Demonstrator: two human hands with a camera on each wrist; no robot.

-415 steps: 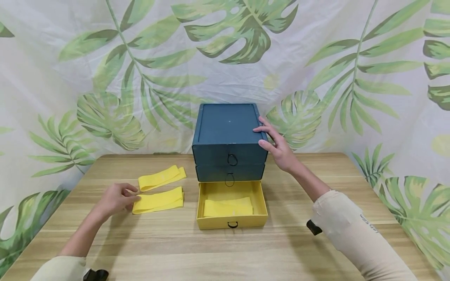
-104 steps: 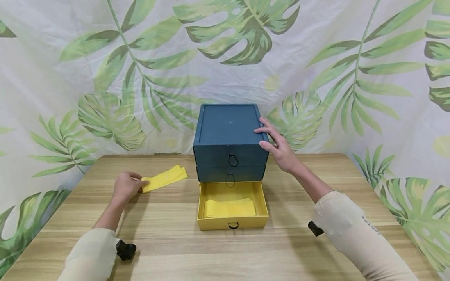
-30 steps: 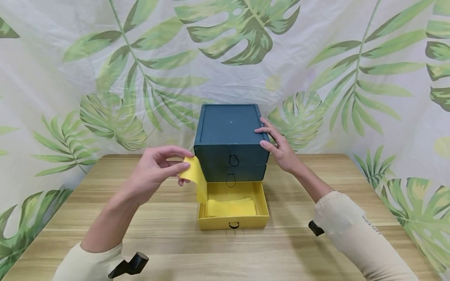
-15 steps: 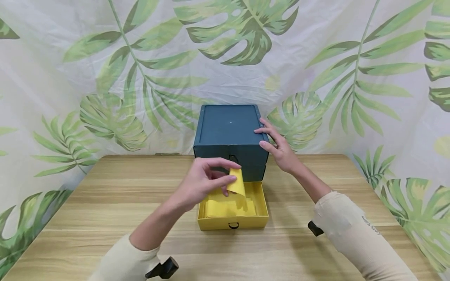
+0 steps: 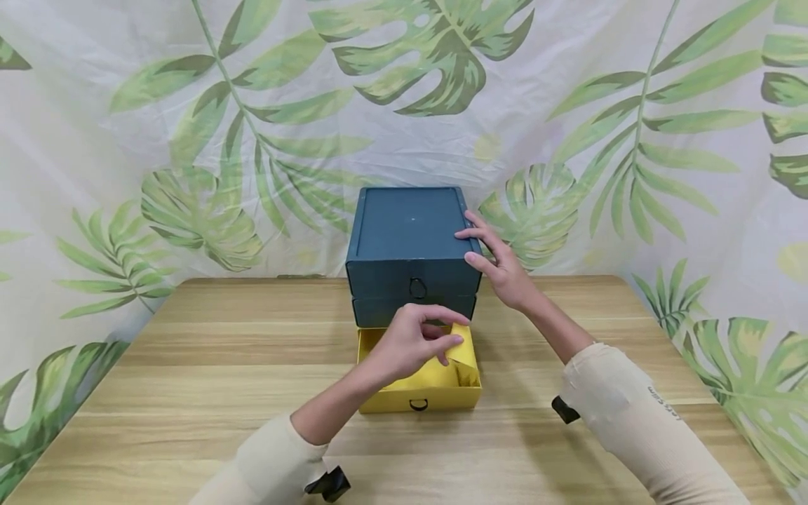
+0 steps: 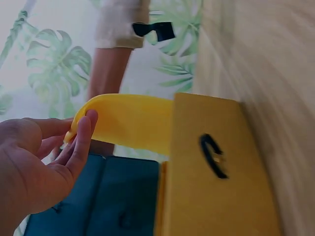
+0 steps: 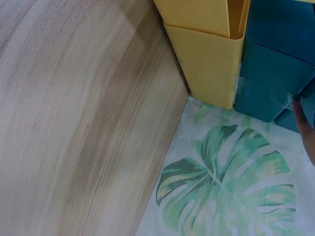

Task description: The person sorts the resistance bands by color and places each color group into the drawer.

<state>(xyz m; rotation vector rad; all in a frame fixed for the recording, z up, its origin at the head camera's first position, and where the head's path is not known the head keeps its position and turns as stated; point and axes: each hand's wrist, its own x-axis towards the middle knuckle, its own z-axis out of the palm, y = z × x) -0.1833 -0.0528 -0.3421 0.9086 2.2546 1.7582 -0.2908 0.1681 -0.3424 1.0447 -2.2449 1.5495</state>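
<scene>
My left hand [image 5: 413,344] is over the open yellow drawer [image 5: 385,402], pinching a flat yellow resistance band [image 5: 464,347] between thumb and fingers. The band hangs down into the drawer's right side; in the left wrist view, the band [image 6: 133,120] curves from the fingertips to behind the drawer front [image 6: 211,201]. More yellow band [image 5: 429,376] lies inside the drawer, partly covered by my left hand. My right hand [image 5: 501,272] rests with spread fingers on the right top edge of the dark blue drawer box [image 5: 407,224]. One right finger [image 7: 304,123] shows beside the blue side wall.
Two blue drawer fronts sit above the yellow one, the upper with a black loop pull [image 5: 417,287]. Another loop pull [image 5: 418,405] is on the yellow drawer front. The wooden table [image 5: 221,365] reaches back to a leaf-print cloth [image 5: 284,140].
Both bands that lay on the left of the table have gone from there. My left hand has carried one rightward and down into the drawer's right side. My right hand has stayed put.
</scene>
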